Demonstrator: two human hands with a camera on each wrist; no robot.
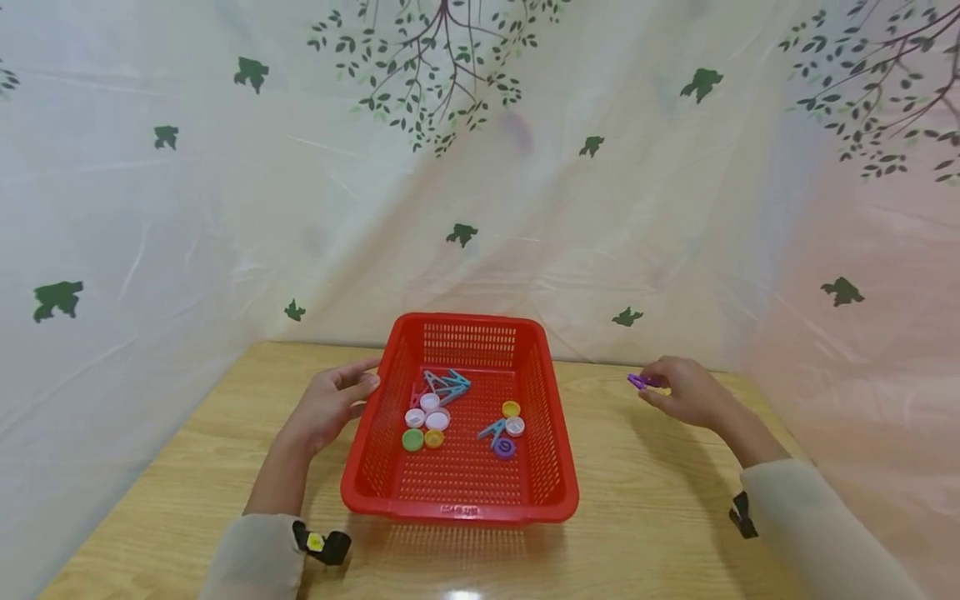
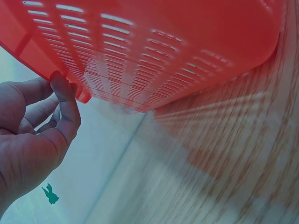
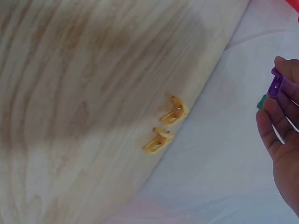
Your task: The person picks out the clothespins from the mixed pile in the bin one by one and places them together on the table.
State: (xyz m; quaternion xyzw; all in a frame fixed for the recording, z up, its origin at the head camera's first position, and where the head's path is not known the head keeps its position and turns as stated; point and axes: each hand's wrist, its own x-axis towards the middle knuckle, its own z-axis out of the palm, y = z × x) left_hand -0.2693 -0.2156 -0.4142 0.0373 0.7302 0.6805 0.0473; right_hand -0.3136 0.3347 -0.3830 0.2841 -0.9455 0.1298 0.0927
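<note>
A purple clip (image 1: 638,382) is pinched in the right hand (image 1: 684,392), above the bench (image 1: 187,467) right of the red basket (image 1: 551,433). The left hand (image 1: 330,406), fingers loose and holding nothing, touches the basket's left rim. Two yellow clips (image 3: 166,126) lie right of the basket at the bench edge.

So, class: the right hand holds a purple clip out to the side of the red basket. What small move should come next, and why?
Probably carry the purple plastic clip leftward over the red perforated plastic basket and let go. The right hand pinches the clip above the wooden table, apart from the basket; other clips and bottle caps already lie inside, and the left hand touches the basket's rim.
</note>
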